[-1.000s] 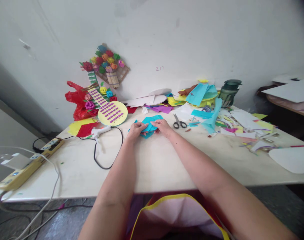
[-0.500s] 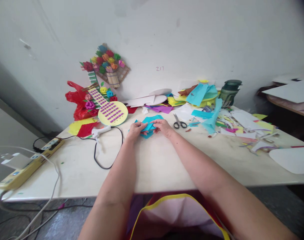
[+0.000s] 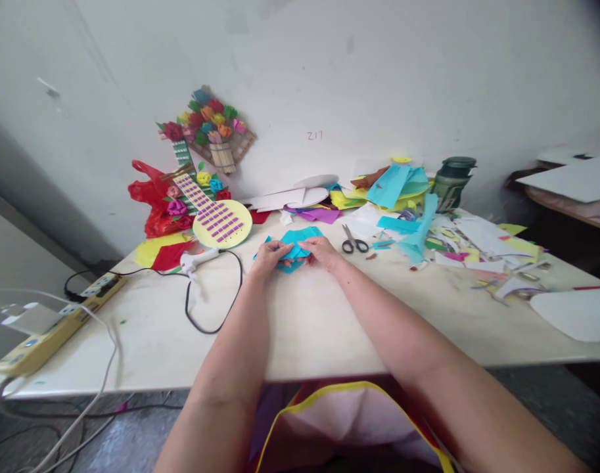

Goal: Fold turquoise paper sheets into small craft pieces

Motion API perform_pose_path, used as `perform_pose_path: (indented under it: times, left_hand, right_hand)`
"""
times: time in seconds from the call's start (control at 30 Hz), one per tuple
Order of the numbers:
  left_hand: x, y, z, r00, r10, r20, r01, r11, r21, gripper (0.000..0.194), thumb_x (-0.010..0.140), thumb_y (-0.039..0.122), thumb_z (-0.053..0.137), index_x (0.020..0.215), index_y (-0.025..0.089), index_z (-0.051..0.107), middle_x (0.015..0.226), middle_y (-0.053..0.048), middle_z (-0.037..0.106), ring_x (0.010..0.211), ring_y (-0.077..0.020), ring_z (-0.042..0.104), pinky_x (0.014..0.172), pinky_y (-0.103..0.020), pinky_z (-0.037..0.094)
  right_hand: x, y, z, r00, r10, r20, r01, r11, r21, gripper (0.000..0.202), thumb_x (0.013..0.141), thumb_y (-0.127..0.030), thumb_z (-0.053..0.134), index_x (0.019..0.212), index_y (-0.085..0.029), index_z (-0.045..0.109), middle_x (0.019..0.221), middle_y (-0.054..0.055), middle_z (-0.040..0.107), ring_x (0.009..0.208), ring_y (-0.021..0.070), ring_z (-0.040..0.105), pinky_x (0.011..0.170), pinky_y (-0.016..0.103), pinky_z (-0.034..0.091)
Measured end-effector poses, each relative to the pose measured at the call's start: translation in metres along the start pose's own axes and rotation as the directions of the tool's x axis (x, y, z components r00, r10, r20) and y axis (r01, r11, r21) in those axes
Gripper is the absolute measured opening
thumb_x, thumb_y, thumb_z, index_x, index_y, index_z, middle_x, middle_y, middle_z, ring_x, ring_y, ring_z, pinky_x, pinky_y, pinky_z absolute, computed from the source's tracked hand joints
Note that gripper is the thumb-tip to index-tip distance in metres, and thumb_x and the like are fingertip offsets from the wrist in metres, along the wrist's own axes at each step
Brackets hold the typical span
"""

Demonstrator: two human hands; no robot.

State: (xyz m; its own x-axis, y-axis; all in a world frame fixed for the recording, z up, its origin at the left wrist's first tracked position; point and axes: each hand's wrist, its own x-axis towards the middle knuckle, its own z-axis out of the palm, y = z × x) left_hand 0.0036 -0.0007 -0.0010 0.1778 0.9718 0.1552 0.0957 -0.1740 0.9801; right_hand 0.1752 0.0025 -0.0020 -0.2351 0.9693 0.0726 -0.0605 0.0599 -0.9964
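Observation:
Between my two hands is a piece of blue paper [image 3: 296,249], pinched at its left by my left hand [image 3: 271,255] and at its right by my right hand [image 3: 321,252]. More blue paper of the same colour lies behind and under it, and I cannot tell the sheets apart there. Both thumbs rest on top, while most of the other fingers are hidden below the paper. Black-handled scissors [image 3: 353,240] lie just right of my right hand. To the left of my left hand is a white glue gun [image 3: 199,259] with a black cord.
A yellow round-bodied paper guitar [image 3: 240,217] and a red plastic bag [image 3: 149,190] stand at back left. A yellow power strip [image 3: 58,328] runs along the left edge. Paper scraps [image 3: 472,243] and a green bottle [image 3: 453,184] are on the right.
My right fingers have shifted slightly on the blue paper, whose folded part between the hands now looks flatter. Little else differs.

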Motion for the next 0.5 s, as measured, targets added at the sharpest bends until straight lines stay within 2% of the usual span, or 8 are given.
perform_pose_path:
  times: [0.23,0.37,0.5]
  left_hand:
    - [0.0,0.0,0.0001,1.0,0.003,-0.021,-0.003,0.999,0.034,0.039,0.06,0.051,0.075,0.064,0.015,0.059,0.051,0.0,0.06,0.045,-0.0113,0.056,0.051,-0.024,0.048]
    - [0.0018,-0.0034,-0.0002,1.0,0.02,-0.013,-0.02,0.999,0.028,0.039,0.061,0.051,0.074,0.065,0.015,0.059,0.056,-0.001,0.064,0.047,-0.012,0.058,0.053,-0.025,0.049]
    - [0.0034,-0.005,-0.0003,1.0,0.006,-0.012,-0.006,0.999,0.043,0.039,0.061,0.05,0.074,0.064,0.014,0.059,0.055,-0.001,0.062,0.047,-0.012,0.058,0.051,-0.025,0.049]
  right_hand:
    - [-0.0037,-0.0057,0.0028,0.996,-0.087,-0.035,0.083,0.992,-0.09,0.023,0.071,-0.029,0.066,0.055,-0.017,0.054,0.043,-0.004,0.055,0.037,0.009,0.051,0.036,0.019,0.039]
    - [-0.0029,-0.0033,0.0038,0.999,-0.05,-0.005,0.05,0.995,-0.088,0.023,0.07,-0.031,0.067,0.057,-0.017,0.055,0.045,-0.003,0.057,0.037,0.0091,0.051,0.036,0.019,0.039]
    - [-0.0005,-0.0004,0.0047,1.0,-0.025,0.0,0.025,0.991,-0.132,0.018,0.07,-0.022,0.066,0.058,-0.016,0.055,0.044,-0.003,0.059,0.036,0.0072,0.05,0.036,0.016,0.037]
